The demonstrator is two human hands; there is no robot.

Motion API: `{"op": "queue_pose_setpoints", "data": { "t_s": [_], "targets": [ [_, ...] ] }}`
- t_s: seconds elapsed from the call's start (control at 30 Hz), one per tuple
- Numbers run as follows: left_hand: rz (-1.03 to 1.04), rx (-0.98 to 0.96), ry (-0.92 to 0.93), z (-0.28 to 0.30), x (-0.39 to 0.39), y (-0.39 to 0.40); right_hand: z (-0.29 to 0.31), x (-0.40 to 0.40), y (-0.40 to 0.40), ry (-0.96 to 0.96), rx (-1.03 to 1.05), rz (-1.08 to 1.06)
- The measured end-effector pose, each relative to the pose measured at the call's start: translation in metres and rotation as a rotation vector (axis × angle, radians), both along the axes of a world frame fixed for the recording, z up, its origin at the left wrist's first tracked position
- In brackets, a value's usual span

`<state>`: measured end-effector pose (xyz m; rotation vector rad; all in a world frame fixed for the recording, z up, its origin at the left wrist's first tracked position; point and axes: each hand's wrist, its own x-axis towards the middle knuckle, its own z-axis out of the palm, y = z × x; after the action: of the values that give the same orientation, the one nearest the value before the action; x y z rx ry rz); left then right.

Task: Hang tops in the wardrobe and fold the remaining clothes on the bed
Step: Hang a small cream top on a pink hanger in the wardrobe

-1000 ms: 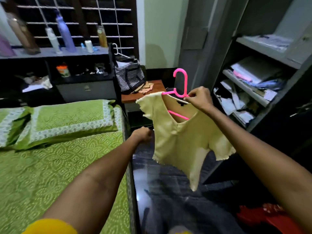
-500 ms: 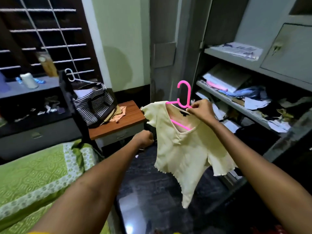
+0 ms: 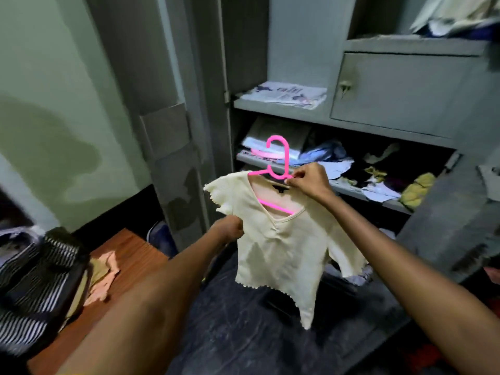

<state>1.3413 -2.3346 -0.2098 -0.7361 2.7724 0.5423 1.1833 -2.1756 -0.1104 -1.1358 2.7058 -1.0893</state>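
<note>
Dark stone floor (image 3: 238,334) runs under my arms. My left hand (image 3: 230,229) has its grip curled against the side of the pale yellow top (image 3: 278,253), just under the sleeve; whether it pinches cloth I cannot tell. My right hand (image 3: 308,182) pinches the pink hanger (image 3: 278,158) at the shoulder, so the top hangs below and left of that grip, off the floor. At left, a wooden counter (image 3: 130,255) carries a striped bag (image 3: 35,277), blurred and cut off. Beyond, the grey wardrobe (image 3: 400,96) stands open, its shelves holding papers and crumpled clothes, hard to make out.
</note>
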Motion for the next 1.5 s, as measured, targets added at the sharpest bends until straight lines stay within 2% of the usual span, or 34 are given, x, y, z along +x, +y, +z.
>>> {"op": "queue_pose_setpoints", "data": {
  "t_s": [0.37,0.67,0.8,1.0,1.2,1.5],
  "targets": [
    [-0.381,-0.076,0.145,0.047,-0.135,-0.059,0.045,-0.051,0.006,0.055,-0.089,-0.461],
    [-0.479,-0.11,0.326,0.1,-0.214,-0.054,0.118,-0.073,0.044,0.226,-0.02,-0.739],
    [-0.477,-0.141,0.5,0.143,-0.246,-0.051,0.17,-0.092,0.057,0.351,-0.014,-0.779],
    [-0.532,-0.328,0.643,0.208,-0.294,-0.051,0.263,-0.119,0.075,0.505,-0.04,-0.834],
    [-0.543,-0.41,0.722,0.272,-0.338,-0.05,0.351,-0.136,0.084,0.593,-0.131,-0.882],
    [-0.468,-0.547,0.952,0.353,-0.399,-0.04,0.436,-0.187,0.074,0.659,-0.21,-0.951]
  ]
}}
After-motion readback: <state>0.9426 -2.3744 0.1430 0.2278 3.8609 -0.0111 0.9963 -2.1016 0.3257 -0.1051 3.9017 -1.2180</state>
